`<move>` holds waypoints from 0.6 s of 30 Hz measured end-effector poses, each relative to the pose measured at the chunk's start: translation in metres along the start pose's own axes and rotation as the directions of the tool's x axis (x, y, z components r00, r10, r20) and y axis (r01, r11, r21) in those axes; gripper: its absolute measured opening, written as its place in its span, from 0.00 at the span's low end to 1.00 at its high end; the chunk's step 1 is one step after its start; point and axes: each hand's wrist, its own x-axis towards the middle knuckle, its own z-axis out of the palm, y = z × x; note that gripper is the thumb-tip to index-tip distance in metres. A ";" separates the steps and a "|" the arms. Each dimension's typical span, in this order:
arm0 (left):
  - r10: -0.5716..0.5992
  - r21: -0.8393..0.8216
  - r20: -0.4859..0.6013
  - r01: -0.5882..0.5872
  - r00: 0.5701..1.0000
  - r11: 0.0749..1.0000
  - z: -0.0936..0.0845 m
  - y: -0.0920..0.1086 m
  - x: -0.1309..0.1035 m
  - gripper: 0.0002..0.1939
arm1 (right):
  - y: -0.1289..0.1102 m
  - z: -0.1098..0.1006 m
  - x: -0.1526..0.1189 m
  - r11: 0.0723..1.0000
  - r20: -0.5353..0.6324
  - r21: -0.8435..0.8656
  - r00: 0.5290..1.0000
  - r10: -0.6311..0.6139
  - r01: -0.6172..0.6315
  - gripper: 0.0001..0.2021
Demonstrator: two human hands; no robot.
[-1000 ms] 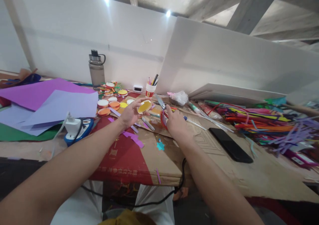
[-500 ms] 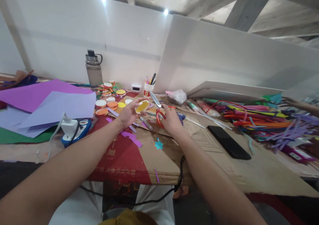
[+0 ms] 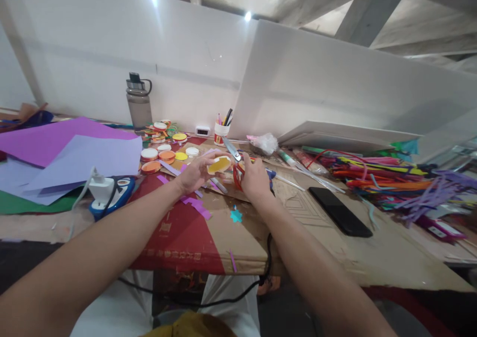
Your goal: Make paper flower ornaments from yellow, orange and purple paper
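My left hand (image 3: 197, 173) grips a round piece (image 3: 219, 165) with a yellow face and a pale rim, tilted up above the cardboard. In my right hand (image 3: 256, 179) are scissors with red handles (image 3: 237, 174), their metal blades (image 3: 231, 149) pointing up and away to the left, just beside the round piece. Below the hands lie purple paper scraps (image 3: 197, 207) and a teal star-like cutout (image 3: 236, 215). White, orange and yellow discs (image 3: 151, 167) rest left of my left hand.
Large purple sheets (image 3: 89, 160), a blue power strip (image 3: 114, 198) and a bottle (image 3: 139, 106) are at the left. A pen cup (image 3: 221, 131) stands at the back. A black phone (image 3: 339, 211) and colourful strips (image 3: 387, 180) lie right.
The round piece in my left hand has moved slightly right, closer to the scissors, and shows its yellow face more. Another person's hand at the far right has gone from view.
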 end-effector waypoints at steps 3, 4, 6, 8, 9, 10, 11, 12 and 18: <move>0.001 -0.008 -0.003 -0.001 1.000 1.000 0.002 0.000 0.001 0.22 | 0.006 0.003 0.004 0.979 0.021 0.202 1.000 -0.012 0.008 0.28; 0.006 -0.012 -0.046 -0.006 0.999 1.000 0.000 0.001 0.001 0.22 | 0.008 0.004 0.006 0.959 0.025 0.284 0.999 -0.030 0.021 0.28; 0.016 -0.015 -0.157 -0.019 0.987 1.000 -0.004 0.003 0.003 0.23 | 0.011 0.006 0.009 0.913 0.016 0.405 0.998 -0.063 0.051 0.30; 0.027 -0.011 -0.235 -0.030 0.972 0.999 -0.009 0.005 0.005 0.23 | 0.012 0.007 0.010 0.892 0.017 0.448 0.997 -0.071 0.056 0.31; 0.023 -0.012 -0.247 -0.027 0.969 1.000 -0.010 0.005 0.005 0.23 | 0.011 0.008 0.010 0.893 0.029 0.449 0.997 -0.065 0.045 0.31; 0.014 -0.015 -0.247 -0.018 0.969 1.000 -0.010 0.005 0.006 0.23 | 0.010 0.008 0.010 0.895 0.042 0.445 0.997 -0.062 0.037 0.31; -0.001 -0.019 -0.241 -0.003 0.971 1.000 -0.010 0.004 0.006 0.22 | 0.009 0.009 0.010 0.896 0.046 0.443 0.997 -0.061 0.035 0.31; -0.021 -0.022 -0.234 0.016 0.972 1.000 -0.009 0.003 0.006 0.22 | 0.009 0.009 0.010 0.894 0.035 0.447 0.997 -0.065 0.043 0.31; 0.033 0.058 -0.448 -0.008 0.894 0.998 -0.009 0.000 0.010 0.17 | 0.012 0.011 0.014 0.777 -0.256 0.579 0.960 -0.113 0.246 0.26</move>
